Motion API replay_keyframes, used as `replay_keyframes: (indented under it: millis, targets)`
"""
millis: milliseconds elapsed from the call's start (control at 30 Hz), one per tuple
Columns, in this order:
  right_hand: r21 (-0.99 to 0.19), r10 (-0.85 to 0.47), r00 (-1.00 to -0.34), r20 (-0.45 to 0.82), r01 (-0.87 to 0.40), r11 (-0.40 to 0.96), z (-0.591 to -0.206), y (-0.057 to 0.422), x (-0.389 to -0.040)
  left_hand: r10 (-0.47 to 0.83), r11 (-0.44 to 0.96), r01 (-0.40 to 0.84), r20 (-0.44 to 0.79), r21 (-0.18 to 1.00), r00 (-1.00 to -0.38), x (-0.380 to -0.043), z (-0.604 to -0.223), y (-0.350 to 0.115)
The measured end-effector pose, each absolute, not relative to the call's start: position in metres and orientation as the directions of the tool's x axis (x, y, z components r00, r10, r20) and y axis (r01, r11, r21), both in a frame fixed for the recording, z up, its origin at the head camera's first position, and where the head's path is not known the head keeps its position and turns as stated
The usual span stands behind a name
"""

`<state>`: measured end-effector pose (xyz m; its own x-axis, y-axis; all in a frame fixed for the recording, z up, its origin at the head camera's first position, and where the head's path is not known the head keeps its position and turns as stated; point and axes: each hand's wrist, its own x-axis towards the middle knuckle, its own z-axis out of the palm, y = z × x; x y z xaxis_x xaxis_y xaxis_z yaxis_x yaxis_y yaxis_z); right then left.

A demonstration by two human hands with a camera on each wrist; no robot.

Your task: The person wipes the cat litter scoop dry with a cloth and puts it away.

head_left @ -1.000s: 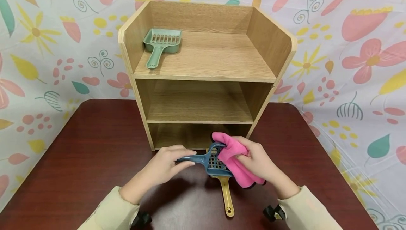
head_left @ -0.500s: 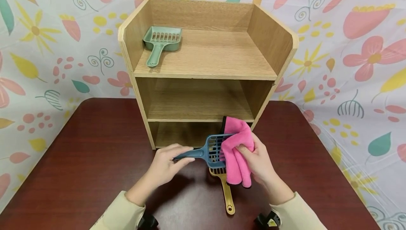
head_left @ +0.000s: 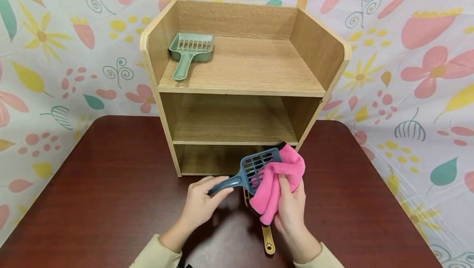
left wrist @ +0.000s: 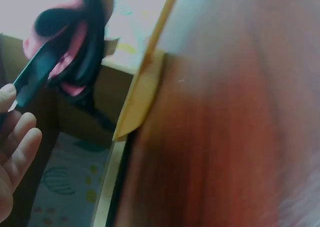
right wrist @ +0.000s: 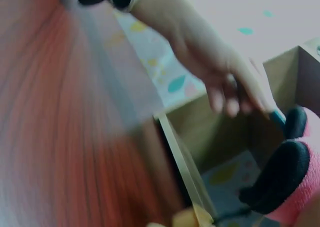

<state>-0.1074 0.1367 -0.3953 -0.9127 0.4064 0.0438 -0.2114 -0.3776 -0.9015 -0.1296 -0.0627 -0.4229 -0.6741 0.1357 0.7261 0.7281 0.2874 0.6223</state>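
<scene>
A blue slotted litter scoop (head_left: 255, 167) is held up above the table, tilted with its head toward the upper right. My left hand (head_left: 203, 202) pinches its handle between thumb and fingers. My right hand (head_left: 292, 210) grips a bunched pink cloth (head_left: 272, 190) with black edging, pressed over the right part of the slotted head. Below them a yellow litter scoop (head_left: 268, 241) lies on the table, its head mostly hidden by the cloth and the blue scoop. In the left wrist view the cloth (left wrist: 77, 47) wraps around the blue scoop's edge.
A wooden shelf unit (head_left: 237, 91) with three levels stands at the back of the dark red table (head_left: 111, 202). On its top level, at the left, sits a green litter scoop (head_left: 185, 60) resting in a green holder (head_left: 203, 56). A flower-patterned cloth (head_left: 418, 136) hangs behind.
The right hand has swung lower and turned palm up, with the cloth sliding over the blue scoop. The blue scoop's head has tilted upward. The left hand has shifted slightly right.
</scene>
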Motion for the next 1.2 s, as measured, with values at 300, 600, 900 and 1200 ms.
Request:
replay_keyframes:
  millis: [300, 600, 900, 1200]
  targets:
    - [-0.799, 0.39, -0.918, 0.079, -0.292, -0.526, -0.403, 0.115, -0.105, 0.121, 0.322, 0.786, 0.8, 0.528, -0.587, -0.118, -0.431, -0.045]
    - [-0.87, 0.382, -0.913, -0.142, -0.068, -0.487, -0.401, 0.104, -0.099, 0.121, 0.347, 0.827, 0.854, 0.442, -0.506, -0.115, -0.43, -0.036]
    - [-0.879, 0.434, -0.901, -0.022, -0.189, -0.437, -0.407, 0.118, -0.115, 0.199, 0.362, 0.842, 0.85, 0.399, -0.488, -0.114, -0.427, -0.041]
    - [-0.904, 0.557, -0.825, -0.095, -0.163, -0.396, -0.409, 0.132, -0.123, 0.242, 0.432, 0.75, 0.736, 0.502, -0.632, -0.115, -0.42, -0.05]
